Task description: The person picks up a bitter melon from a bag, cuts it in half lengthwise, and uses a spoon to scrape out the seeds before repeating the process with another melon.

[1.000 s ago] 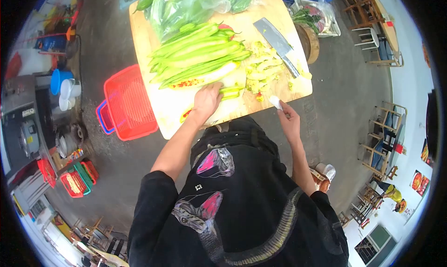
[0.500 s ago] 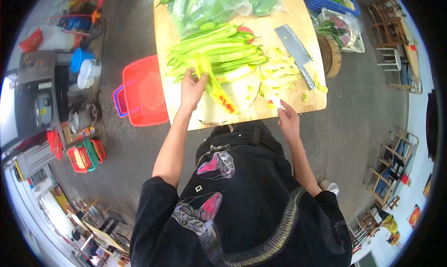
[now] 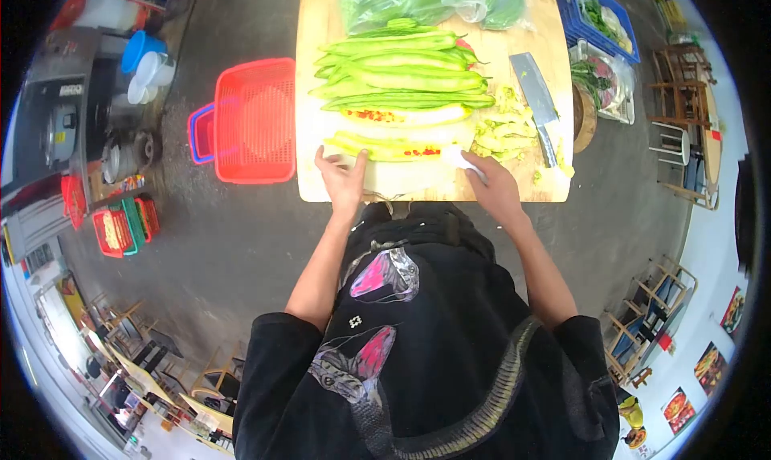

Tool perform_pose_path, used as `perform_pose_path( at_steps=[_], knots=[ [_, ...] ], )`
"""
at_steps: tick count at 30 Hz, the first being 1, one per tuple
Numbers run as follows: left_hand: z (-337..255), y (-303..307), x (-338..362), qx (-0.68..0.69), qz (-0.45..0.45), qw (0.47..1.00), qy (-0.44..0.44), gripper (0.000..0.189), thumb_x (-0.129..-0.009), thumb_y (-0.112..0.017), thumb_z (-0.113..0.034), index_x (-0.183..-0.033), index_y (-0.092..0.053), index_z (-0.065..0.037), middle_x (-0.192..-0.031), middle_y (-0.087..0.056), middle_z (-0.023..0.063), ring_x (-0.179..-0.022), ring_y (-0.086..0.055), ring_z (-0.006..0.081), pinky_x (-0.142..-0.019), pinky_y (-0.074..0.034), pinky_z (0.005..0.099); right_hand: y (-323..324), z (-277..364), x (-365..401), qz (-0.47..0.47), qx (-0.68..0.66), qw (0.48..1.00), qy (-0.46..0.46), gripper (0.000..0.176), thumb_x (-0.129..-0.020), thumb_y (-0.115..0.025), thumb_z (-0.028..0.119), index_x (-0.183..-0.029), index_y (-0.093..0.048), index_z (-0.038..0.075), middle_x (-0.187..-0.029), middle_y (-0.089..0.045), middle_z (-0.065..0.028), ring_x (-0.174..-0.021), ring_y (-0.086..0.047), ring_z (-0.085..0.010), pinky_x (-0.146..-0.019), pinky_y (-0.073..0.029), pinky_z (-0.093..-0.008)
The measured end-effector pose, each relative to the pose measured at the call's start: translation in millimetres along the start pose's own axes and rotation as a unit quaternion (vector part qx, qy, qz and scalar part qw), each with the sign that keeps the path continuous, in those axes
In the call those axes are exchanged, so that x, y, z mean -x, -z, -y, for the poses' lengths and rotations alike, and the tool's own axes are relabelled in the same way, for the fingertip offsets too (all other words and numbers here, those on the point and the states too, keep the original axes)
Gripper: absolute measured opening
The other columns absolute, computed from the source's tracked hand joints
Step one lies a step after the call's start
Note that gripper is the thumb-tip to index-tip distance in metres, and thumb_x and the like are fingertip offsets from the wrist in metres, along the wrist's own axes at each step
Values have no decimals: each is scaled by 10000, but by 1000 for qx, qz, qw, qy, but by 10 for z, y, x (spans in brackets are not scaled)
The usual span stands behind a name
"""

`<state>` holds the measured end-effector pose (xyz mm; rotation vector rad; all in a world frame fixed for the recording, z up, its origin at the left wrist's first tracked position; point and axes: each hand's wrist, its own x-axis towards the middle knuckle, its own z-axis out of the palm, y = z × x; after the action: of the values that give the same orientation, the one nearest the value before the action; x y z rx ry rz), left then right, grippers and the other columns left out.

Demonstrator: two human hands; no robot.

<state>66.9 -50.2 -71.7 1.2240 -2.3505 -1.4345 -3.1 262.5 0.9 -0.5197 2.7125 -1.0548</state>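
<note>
In the head view, 1 pepper (image 3: 377, 145), raised in the left hand (image 3: 344, 185) a half second ago, has been laid flat on the near side of the table (image 3: 554, 189), its red bits exposed at the right. The left hand is spread at the pepper's left end; whether it is touched cannot be told. A white piece (image 3: 455, 156), pinched in the right hand (image 3: 496, 189), has been brought to the right end, so both ends are now within reach. The pile (image 3: 401, 79) lies beyond, with scraps (image 3: 502, 135) and a cleaver (image 3: 533, 88) to the right.
</note>
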Motion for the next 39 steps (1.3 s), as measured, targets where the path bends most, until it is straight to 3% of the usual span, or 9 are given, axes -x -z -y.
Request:
perform_pose_path(
  at_steps=[3,6,7,10,15,22,30,33,39],
  knots=[
    [-31,219,45,-39,-76,981,-174,552,-921,-798,-167,-1371,-535,13,-1371,-574,260,-1278,-564,366,-1104,-443,530,8,398,-210,66,53,996,23,313,-989,-705,191,-1298,-758,192,-969,-685,-97,-827,-704,-331,-703,-571,-434],
    [-83,455,-111,-262,75,868,-414,505,-890,-805,-187,-1334,-608,-53,-1470,-567,186,-1485,-437,392,-1234,-310,567,-162,564,-399,73,98,986,111,318,-978,-701,188,-1289,-762,216,-937,-666,-69,-820,-714,-294,-695,-578,-439],
    [-75,480,-183,-256,143,868,-401,434,-904,-798,-237,-1295,-670,-101,-1563,-543,107,-1550,-385,386,-1291,-224,592,-221,619,-478,87,127,979,132,326,-974,-689,184,-1288,-762,224,-947,-671,-62,-816,-716,-286,-693,-581,-436],
    [-52,491,-415,-280,194,824,-453,375,-926,-784,-229,-1275,-705,-116,-1578,-546,119,-1553,-397,358,-1304,-229,594,-418,767,-648,124,201,951,198,354,-961,-652,171,-1289,-762,244,-971,-679,-45,-812,-726,-262,-685,-592,-427],
    [58,463,-628,-255,215,812,-478,278,-942,-761,-197,-1212,-761,-128,-1577,-569,104,-1509,-461,355,-1294,-297,560,-733,850,-885,163,222,907,317,388,-949,-597,147,-1293,-752,242,-981,-679,-55,-806,-744,-272,-691,-609,-428],
    [188,411,-723,-262,225,782,-519,291,-974,-694,-157,-1256,-756,-121,-1605,-549,92,-1506,-467,352,-1296,-334,497,-786,1090,-802,213,277,913,211,404,-967,-604,139,-1348,-713,219,-1034,-697,-91,-801,-762,-296,-732,-621,-473],
    [119,398,-750,-298,240,753,-535,409,-962,-619,-120,-1360,-712,-130,-1653,-491,117,-1527,-443,360,-1307,-314,509,-651,925,-568,204,279,936,72,463,-943,-606,77,-1378,-694,208,-1118,-707,-118,-843,-766,-341,-747,-623,-481],
    [98,425,-669,-305,242,750,-534,434,-954,-620,-114,-1379,-705,-136,-1660,-485,107,-1534,-436,351,-1313,-293,530,-656,1010,-623,193,250,942,112,453,-947,-601,80,-1370,-701,209,-1112,-710,-120,-847,-764,-346,-740,-622,-488],
    [102,381,-661,-316,268,736,-535,490,-942,-634,-108,-1429,-678,-145,-1674,-470,70,-1549,-417,336,-1326,-258,543,-726,1058,-573,178,243,949,97,446,-953,-595,80,-1363,-700,224,-1075,-717,-119,-830,-762,-357,-715,-627,-495]
  ],
)
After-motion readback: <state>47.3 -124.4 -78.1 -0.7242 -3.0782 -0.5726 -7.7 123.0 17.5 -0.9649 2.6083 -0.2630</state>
